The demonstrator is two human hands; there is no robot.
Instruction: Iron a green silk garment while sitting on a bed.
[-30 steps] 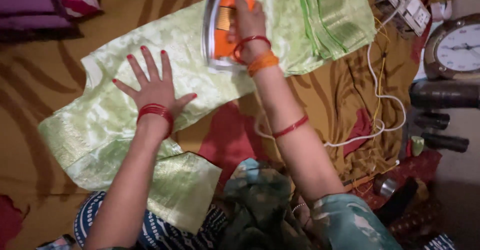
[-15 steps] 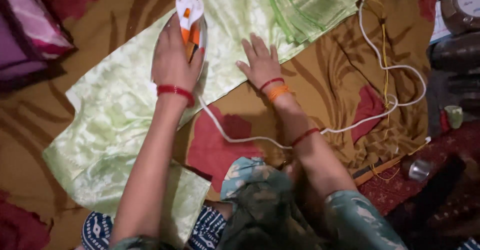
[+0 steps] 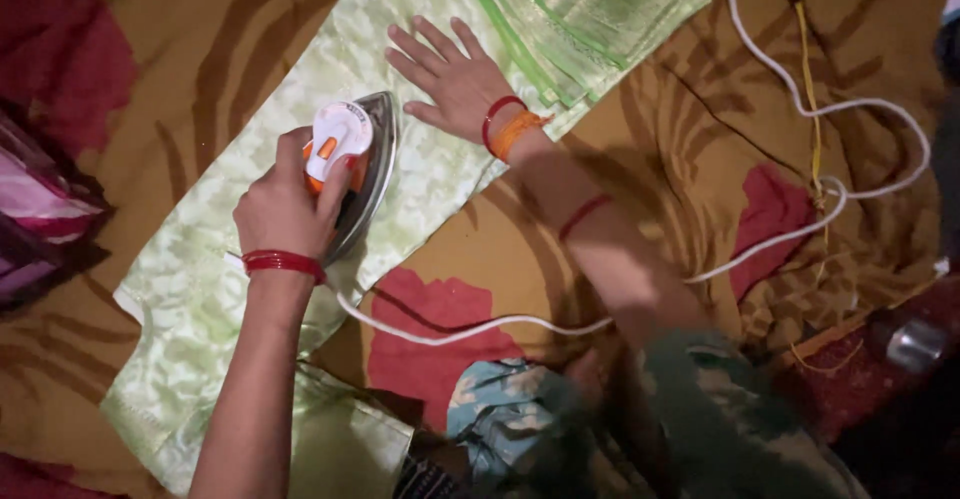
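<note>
Iron (image 3: 352, 164) sliding down the pale green cloth (image 3: 300, 259) since the earlier frame.
Left hand (image 3: 285, 209) gripping iron; right hand (image 3: 455, 79) pressing flat, fingers spread; lower cloth remaining creased.

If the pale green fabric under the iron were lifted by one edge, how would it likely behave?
The pale green fabric would probably droop limply: it lies flat with soft creases. Its sheen hints it may slide easily, perhaps why the right hand presses it flat while the left hand grips the iron.
</note>
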